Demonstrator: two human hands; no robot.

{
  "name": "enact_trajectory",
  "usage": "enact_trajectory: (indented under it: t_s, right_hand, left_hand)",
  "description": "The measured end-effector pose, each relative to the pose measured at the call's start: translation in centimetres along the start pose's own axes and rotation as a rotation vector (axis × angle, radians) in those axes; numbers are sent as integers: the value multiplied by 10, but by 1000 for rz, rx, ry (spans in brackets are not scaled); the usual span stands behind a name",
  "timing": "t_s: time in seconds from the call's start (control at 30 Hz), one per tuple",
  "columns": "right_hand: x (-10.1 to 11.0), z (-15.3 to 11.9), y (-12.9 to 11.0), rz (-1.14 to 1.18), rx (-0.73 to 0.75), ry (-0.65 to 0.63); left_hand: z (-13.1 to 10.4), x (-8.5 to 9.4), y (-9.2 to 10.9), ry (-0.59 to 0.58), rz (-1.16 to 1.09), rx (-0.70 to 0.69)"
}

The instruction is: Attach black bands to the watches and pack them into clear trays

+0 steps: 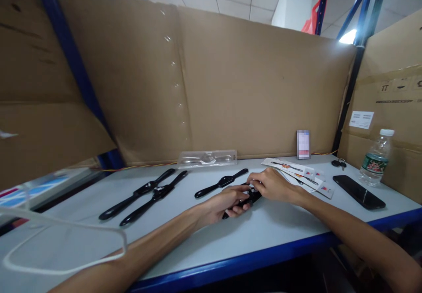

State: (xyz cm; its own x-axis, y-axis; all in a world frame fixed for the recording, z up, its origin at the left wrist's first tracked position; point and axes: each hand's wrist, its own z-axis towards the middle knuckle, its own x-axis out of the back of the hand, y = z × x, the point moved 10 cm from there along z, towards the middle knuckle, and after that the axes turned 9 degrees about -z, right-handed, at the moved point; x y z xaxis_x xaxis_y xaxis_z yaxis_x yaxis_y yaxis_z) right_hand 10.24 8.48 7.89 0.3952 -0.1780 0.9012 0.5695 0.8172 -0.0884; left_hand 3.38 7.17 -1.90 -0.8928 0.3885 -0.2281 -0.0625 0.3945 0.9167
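I'm working over the white worktable (198,245), my left hand (226,200) curling mostly closed around the black spokeshave (255,197), my right hand (273,184) pinching its middle with bent fingers. Bracing the body firmly is probably helping those fingertips work precisely.

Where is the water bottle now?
In the head view, the water bottle stands at the right end of the table, just behind the black phone.
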Motion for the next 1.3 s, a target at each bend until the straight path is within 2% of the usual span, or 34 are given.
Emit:
enact_trajectory:
  t_s: [0.17, 0.43, 0.83, 1.03, 1.17, 1.3]
  right_hand:
    - [-4, 1, -5, 124, 33, -10]
    - [-2, -1, -2, -95, 9, -10]
    - [0, 1, -5, 164, 32, 14]
    - [6, 4, 17, 79, -48, 89]
    - [-1, 5, 27, -43, -33, -7]
    - [-7, 3, 22, -71, 38, -138]
  left_hand:
    - [0, -1, 1, 5, 13, -4]
    - [-2, -1, 0, 24, 17, 11]
    - [4, -1, -1, -30, 28, -15]
    - [3, 4, -2, 41, 3, -3]
    - [3, 2, -1, 23, -15, -21]
    - [2, 1, -1, 18, -9, -22]
